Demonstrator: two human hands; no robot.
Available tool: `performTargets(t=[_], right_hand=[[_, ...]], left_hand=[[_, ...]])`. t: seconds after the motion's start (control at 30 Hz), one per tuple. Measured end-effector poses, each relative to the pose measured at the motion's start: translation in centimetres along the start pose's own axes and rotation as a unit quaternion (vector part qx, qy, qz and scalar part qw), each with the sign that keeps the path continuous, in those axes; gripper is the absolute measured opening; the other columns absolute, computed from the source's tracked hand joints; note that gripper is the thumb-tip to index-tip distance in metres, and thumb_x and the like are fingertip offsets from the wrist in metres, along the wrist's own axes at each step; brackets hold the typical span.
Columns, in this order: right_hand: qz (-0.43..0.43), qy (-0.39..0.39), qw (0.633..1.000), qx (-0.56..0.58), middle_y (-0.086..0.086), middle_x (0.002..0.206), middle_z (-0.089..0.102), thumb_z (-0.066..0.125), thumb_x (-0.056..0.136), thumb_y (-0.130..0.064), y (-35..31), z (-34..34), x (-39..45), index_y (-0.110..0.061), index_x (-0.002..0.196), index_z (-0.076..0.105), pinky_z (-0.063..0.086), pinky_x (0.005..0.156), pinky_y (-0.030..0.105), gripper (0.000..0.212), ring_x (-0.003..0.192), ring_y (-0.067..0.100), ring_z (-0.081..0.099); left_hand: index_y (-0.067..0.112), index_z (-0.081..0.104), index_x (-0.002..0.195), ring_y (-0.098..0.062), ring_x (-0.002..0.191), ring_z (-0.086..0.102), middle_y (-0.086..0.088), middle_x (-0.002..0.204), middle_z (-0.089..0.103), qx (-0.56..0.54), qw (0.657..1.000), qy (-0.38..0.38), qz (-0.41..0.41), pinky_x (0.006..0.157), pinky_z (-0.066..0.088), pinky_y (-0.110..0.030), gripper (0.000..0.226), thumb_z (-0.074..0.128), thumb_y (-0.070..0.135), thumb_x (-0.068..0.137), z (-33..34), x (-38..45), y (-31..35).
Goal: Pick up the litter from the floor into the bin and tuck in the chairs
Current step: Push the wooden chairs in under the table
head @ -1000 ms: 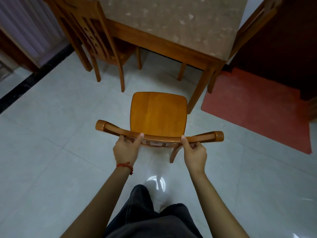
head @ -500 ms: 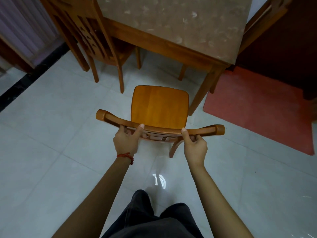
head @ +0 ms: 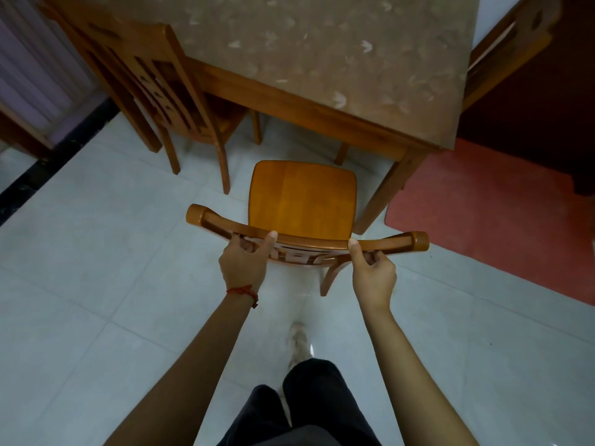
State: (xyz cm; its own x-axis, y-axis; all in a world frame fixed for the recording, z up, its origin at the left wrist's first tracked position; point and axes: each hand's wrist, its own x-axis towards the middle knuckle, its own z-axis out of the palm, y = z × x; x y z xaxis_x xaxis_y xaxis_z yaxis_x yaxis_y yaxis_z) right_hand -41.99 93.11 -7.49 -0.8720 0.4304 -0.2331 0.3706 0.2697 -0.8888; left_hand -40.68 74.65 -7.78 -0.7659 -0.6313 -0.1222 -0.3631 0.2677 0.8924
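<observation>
- Tiled floor (head: 96,284): pale, glossy, with a black border strip along the left edge.
- Dining table (head: 322,59): wooden frame under a brown patterned top, occupying the upper centre of the view. One front leg stands at its near right corner.
- Red mat (head: 499,220): lies on the floor to the right of the table, its near edge running diagonally.
- Tucked chair (head: 154,91): dark wooden, slatted back, standing at the table's left side with its seat partly under the top.
- Held chair (head: 302,201): orange wooden seat facing the table's near edge, its front close to the table but not under it. The curved top rail spans between both hands.
- Left hand (head: 244,265): clamped on the top rail left of centre, thumb over the top. A red string bracelet (head: 244,291) circles the wrist.
- Right hand (head: 373,275): clamped on the top rail right of centre, thumb up against the rail.
</observation>
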Motion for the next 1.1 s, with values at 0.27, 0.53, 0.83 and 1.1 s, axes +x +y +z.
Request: performTargets(t=[0.27,0.53,0.83,1.1], right_hand=[[-0.007,-0.004,1.000,0.000,-0.004,0.075,0.066,0.061,0.083,-0.045,-2.8,3.8,5.8,-0.010,0.090,0.065,0.040,0.057,0.012,0.036,0.069,0.004,0.060],[0.008,0.016,1.000,0.015,-0.007,0.072,0.062,0.060,0.084,-0.044,-5.9,8.5,9.4,-0.009,0.096,0.063,0.035,0.054,0.006,0.037,0.067,0.000,0.057],[0.034,0.073,0.996,0.041,-0.010,0.076,0.064,0.061,0.083,-0.041,-9.4,13.4,12.8,-0.013,0.093,0.065,0.036,0.059,0.008,0.030,0.073,0.001,0.058],[0.057,0.126,0.989,0.049,-0.011,0.070,0.061,0.062,0.084,-0.037,-12.2,17.6,16.1,-0.015,0.085,0.063,0.037,0.058,0.010,0.021,0.066,-0.001,0.056]], left_hand=[[0.010,0.058,0.078,-0.008,0.061,0.051,0.006,0.065,0.056,0.026,0.999,-0.021,0.011,0.059,0.037,-0.016,0.032,0.071,0.039,0.077,2.7,7.1,2.4],[0.025,0.058,0.073,0.010,0.062,0.052,0.019,0.064,0.058,0.031,0.998,-0.058,0.018,0.056,0.032,-0.006,0.020,0.069,0.041,0.077,3.9,14.4,4.4],[0.015,0.062,0.080,0.005,0.066,0.055,0.012,0.066,0.061,0.019,0.994,-0.106,0.029,0.056,0.036,-0.008,0.030,0.069,0.044,0.075,5.4,22.3,6.3],[0.005,0.064,0.098,-0.014,0.083,0.057,-0.003,0.089,0.066,0.022,0.988,-0.146,0.034,0.078,0.043,-0.024,0.039,0.071,0.038,0.077,7.0,28.5,8.4]])
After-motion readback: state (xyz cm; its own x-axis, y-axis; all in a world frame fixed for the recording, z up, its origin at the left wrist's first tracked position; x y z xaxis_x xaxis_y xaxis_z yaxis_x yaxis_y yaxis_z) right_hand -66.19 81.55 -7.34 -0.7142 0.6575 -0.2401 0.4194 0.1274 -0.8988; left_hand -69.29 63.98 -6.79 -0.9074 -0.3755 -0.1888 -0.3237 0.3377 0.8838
